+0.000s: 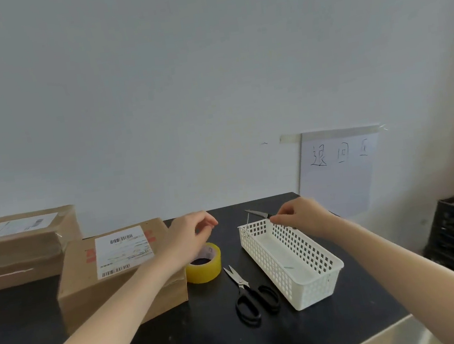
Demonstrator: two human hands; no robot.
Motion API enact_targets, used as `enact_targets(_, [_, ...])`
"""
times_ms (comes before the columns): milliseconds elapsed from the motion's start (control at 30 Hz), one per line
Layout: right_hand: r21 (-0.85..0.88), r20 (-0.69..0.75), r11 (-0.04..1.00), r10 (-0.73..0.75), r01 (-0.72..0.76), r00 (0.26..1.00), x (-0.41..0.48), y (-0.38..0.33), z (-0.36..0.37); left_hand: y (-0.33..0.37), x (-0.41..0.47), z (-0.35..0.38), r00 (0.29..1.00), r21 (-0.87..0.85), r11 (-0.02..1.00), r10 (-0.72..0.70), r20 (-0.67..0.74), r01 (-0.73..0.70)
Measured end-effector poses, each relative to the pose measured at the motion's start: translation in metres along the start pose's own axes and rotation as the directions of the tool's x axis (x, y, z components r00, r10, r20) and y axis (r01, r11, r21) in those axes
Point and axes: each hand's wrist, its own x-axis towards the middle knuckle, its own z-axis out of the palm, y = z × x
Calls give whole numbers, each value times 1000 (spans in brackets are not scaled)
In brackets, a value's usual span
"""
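The right hand (304,216) grips a knife (256,213) by its handle, fingers curled round it, and the dark blade sticks out from the fingertips toward the left hand (196,230). Just below this hand and the blade lies the far end of a white basket (263,256), which runs back along the forearm toward the person. The left hand hovers level with the right, well apart from the blade tip, with its fingers curled and thumb and forefinger nearly meeting; whether they pinch anything cannot be told. Under its palm sits a yellow tape (205,271), touching a box (118,272) that passes beneath the wrist. Scissors (250,293) lie on the table (184,336) between the two forearms, just beside the basket.
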Motion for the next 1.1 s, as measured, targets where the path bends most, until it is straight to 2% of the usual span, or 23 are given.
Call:
enact_targets(400, [-96, -7, 990, 99, -99, 995, -10, 54, -11, 23, 15, 53, 996, -68, 997, 45, 77, -40])
enact_targets(733, [-306, 25, 948, 96, -84, 995, -4, 65, 2, 14, 13, 60, 996, -64, 998, 25, 85, -19])
enact_targets(1100, [-324, 0, 942, 91, -86, 996, 1, 61, 13, 0, 9, 49, 996, -18, 1000, 12, 85, -10])
